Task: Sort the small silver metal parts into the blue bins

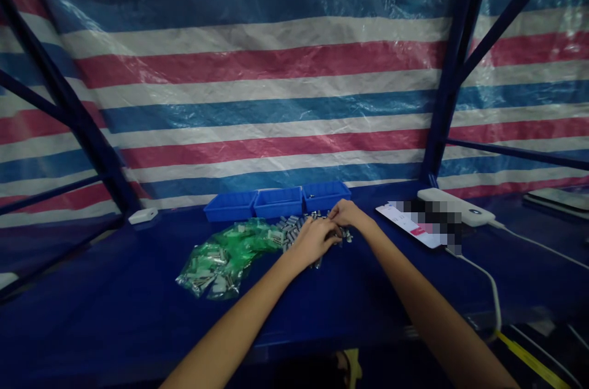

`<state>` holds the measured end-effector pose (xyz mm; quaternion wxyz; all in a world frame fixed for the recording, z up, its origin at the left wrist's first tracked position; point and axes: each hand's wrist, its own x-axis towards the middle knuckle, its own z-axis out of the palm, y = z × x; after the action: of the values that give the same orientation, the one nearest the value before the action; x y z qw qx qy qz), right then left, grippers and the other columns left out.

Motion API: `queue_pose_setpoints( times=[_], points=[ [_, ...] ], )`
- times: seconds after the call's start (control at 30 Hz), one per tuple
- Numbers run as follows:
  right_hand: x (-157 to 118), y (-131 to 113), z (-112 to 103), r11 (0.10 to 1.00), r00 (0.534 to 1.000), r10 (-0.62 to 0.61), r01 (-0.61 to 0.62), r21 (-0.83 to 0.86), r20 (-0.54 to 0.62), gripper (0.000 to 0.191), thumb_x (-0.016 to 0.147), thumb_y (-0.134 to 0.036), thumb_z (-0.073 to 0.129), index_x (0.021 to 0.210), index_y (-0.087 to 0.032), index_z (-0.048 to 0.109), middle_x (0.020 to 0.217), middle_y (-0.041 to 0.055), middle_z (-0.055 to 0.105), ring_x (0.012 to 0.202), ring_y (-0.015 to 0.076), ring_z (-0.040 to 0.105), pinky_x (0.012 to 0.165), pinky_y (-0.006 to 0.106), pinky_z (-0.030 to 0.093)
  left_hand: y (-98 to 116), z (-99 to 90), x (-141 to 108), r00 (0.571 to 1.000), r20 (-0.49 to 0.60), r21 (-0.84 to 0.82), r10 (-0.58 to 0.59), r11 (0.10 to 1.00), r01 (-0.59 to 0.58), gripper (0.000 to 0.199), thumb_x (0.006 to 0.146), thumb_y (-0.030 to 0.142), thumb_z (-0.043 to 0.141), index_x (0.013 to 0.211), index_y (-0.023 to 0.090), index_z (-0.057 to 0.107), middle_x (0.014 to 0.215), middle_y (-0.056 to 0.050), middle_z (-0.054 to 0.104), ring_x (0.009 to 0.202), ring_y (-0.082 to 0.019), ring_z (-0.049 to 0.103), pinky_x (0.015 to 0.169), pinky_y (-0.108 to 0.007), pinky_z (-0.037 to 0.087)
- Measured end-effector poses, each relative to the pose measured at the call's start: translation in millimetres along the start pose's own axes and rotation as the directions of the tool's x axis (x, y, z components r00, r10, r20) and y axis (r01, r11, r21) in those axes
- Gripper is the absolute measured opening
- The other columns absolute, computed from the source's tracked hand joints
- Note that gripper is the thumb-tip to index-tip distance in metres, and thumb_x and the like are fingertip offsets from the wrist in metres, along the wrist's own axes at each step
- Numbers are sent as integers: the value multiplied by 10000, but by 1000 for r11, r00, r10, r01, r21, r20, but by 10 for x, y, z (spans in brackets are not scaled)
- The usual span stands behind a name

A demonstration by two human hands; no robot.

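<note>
My left hand [316, 238] is over a pile of small metal parts [291, 228] on the blue table, its fingers bent toward the right. My right hand [345, 213] meets it from the right, fingers pressed together at the pile's edge. Whatever lies between the fingertips is too small to make out. Behind the pile stand three blue bins: a left one [230, 207], a middle one [278, 202] and a right one [326, 196], which has a few small bits in it. Left of the pile lies a green plastic bag [225, 257] with similar parts inside.
A phone [405, 223] with a lit screen lies to the right, beside a white power bank [455, 206] with cables. A small white box [143, 215] sits at the left. Blue frame posts [453, 82] rise before a striped sheet. Another flat device [559, 200] is far right.
</note>
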<state>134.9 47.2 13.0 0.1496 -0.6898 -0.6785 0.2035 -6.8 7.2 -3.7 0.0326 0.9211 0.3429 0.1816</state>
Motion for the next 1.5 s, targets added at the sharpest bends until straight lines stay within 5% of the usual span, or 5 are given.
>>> queue_pose_setpoints(
  times=[0.4, 0.6, 0.83, 1.2, 1.5],
  points=[
    [85, 28, 127, 938, 953, -153, 223, 265, -260, 237, 651, -178, 667, 881, -143, 711, 746, 59, 713, 791, 180, 663, 715, 208, 485, -144, 36, -12, 912, -268, 19, -310, 945, 326, 163, 845, 328, 462, 897, 204, 554, 892, -26, 623, 872, -196, 557, 801, -349, 341],
    [42, -125, 100, 540, 990, -84, 142, 830, -115, 295, 735, -270, 646, 999, -141, 655, 755, 46, 694, 662, 118, 633, 636, 214, 509, -157, -28, 8, 821, -414, -168, -392, 920, 355, 206, 905, 367, 339, 911, 205, 465, 918, -20, 603, 876, -173, 550, 786, -330, 354],
    [7, -151, 117, 138, 965, -253, -28, 990, 63, 141, 758, -149, 627, 892, -162, 666, 725, 4, 655, 638, 53, 591, 652, 146, 484, -200, -28, 34, 740, -543, -296, -396, 916, 273, 174, 909, 321, 348, 983, 224, 472, 931, -19, 571, 874, -157, 542, 775, -295, 391],
    [98, -182, 280, 136, 935, -343, -49, 990, 93, 158, 787, -181, 598, 933, -180, 659, 832, 34, 665, 747, 90, 597, 754, 209, 493, -218, -1, 41, 684, -571, -347, -454, 889, 301, 160, 890, 299, 395, 925, 202, 517, 917, -35, 546, 889, -164, 531, 815, -307, 401],
    [82, -134, 133, 317, 996, -54, 89, 944, -75, 190, 838, -241, 531, 847, -114, 671, 791, 57, 662, 676, 90, 600, 651, 176, 495, -77, 9, 37, 787, -479, -268, -389, 918, 291, 182, 852, 334, 465, 958, 215, 553, 885, -6, 597, 837, -154, 550, 782, -307, 358]
  ],
)
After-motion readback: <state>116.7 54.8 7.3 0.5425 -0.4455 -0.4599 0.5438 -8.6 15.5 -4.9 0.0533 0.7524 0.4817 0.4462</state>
